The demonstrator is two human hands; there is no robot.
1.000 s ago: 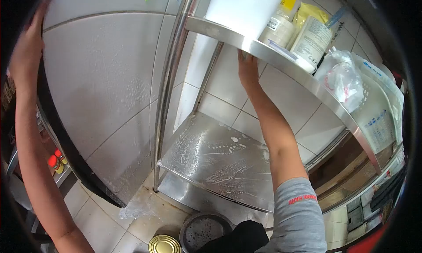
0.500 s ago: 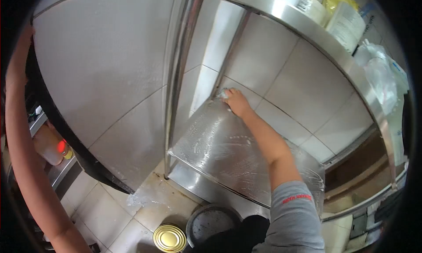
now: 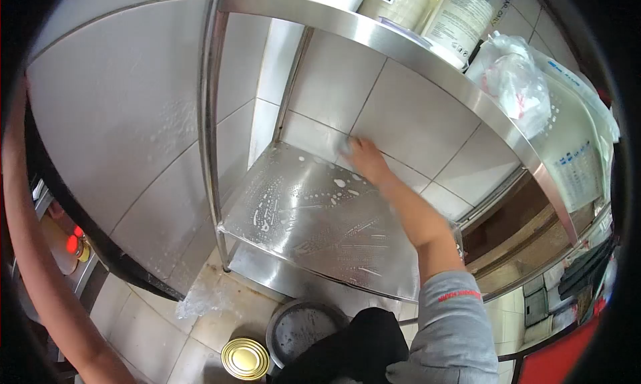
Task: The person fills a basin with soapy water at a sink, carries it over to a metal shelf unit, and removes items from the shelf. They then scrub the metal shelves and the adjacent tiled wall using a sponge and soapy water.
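My right hand [image 3: 367, 160] is closed on a small grey scouring pad [image 3: 346, 145], blurred by motion, at the back edge of a low steel shelf [image 3: 327, 214]. Soap foam and wet streaks cover the shelf's surface. The pad is close to the tiled wall [image 3: 407, 90] behind; I cannot tell if it touches. My left arm [image 3: 33, 250] reaches up along the far left, beside a large, wet, light-coloured panel [image 3: 127, 103] with a dark edge. The left hand is almost lost in the dark rim of the view, so its fingers do not show.
A steel upper shelf [image 3: 374, 30] bears tubs, bottles and plastic bags [image 3: 517, 83]. Its post [image 3: 208, 117] stands at the front left corner. On the floor are a gold tin [image 3: 244, 358], a dark round pan [image 3: 300, 330] and crumpled clear plastic [image 3: 200, 299].
My right hand has moved with the scouring pad from the back left corner rightward along the shelf's back edge. The camera has turned to the right. My left arm stays raised.
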